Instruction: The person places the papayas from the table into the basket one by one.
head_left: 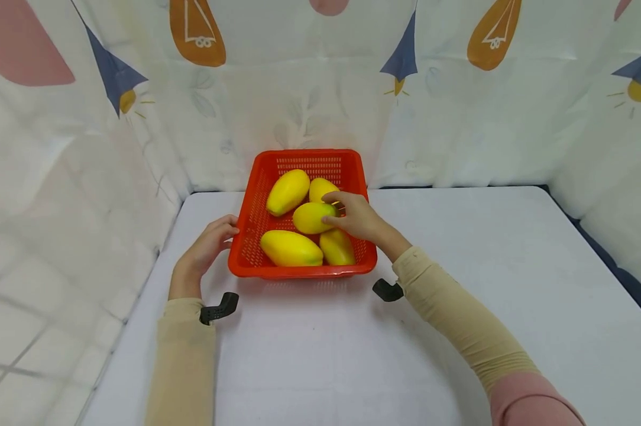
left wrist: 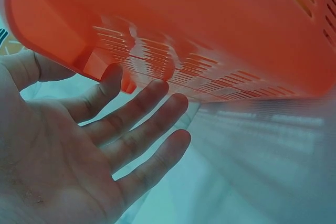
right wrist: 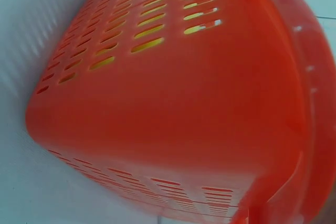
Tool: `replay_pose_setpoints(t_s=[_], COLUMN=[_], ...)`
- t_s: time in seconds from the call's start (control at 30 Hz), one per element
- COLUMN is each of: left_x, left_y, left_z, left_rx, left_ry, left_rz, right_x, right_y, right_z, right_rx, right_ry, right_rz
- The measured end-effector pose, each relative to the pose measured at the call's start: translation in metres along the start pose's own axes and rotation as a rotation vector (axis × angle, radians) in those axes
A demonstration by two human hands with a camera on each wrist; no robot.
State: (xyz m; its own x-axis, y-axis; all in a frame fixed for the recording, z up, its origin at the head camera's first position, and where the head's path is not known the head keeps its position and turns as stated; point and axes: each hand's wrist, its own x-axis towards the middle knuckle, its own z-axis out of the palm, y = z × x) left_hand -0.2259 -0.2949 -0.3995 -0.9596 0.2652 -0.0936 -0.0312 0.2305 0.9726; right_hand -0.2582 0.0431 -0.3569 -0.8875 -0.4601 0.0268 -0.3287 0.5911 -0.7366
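A red plastic basket (head_left: 302, 271) holds several yellow mangoes, among them a large front-left mango (head_left: 291, 248) and a back-left mango (head_left: 288, 192). Inside it my right hand (head_left: 360, 218) grips the right end of the middle mango (head_left: 308, 218) between thumb and fingers. My left hand (head_left: 209, 248) is at the basket's left side, fingertips by the rim. In the left wrist view its fingers (left wrist: 152, 124) are spread and loosely bent under the basket's slotted side. The right wrist view shows mostly the basket's outer wall (right wrist: 173, 119); the right hand is hidden there.
The basket stands on a table with a white cover (head_left: 310, 355), near its back edge. A patterned white curtain (head_left: 320, 89) hangs behind and along both sides. Dark camera mounts (head_left: 220, 307) sit at both wrists.
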Motion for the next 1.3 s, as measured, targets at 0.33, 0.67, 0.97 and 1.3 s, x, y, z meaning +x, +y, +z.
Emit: replay_pose_setpoints(t_s=[0.33, 0.67, 0.97, 1.3], left_x=[0.002, 0.001, -0.002, -0.001], left_y=[0.0, 0.002, 0.0, 0.001], left_z=[0.001, 0.001, 0.0, 0.001], left_rx=[0.012, 0.019, 0.005, -0.005], left_ry=[0.004, -0.003, 0.002, 0.006], left_rz=[-0.014, -0.031, -0.016, 0.005], right_x=[0.001, 0.0, -0.006, -0.019], right_y=[0.0, 0.003, 0.002, 0.009], right_z=[0.001, -0.004, -0.008, -0.016], right_rx=[-0.005, -0.063, -0.103, -0.093], right_ry=[0.0, 0.048, 0.096, 0.17], right_rz=[-0.02, -0.05, -0.062, -0.027])
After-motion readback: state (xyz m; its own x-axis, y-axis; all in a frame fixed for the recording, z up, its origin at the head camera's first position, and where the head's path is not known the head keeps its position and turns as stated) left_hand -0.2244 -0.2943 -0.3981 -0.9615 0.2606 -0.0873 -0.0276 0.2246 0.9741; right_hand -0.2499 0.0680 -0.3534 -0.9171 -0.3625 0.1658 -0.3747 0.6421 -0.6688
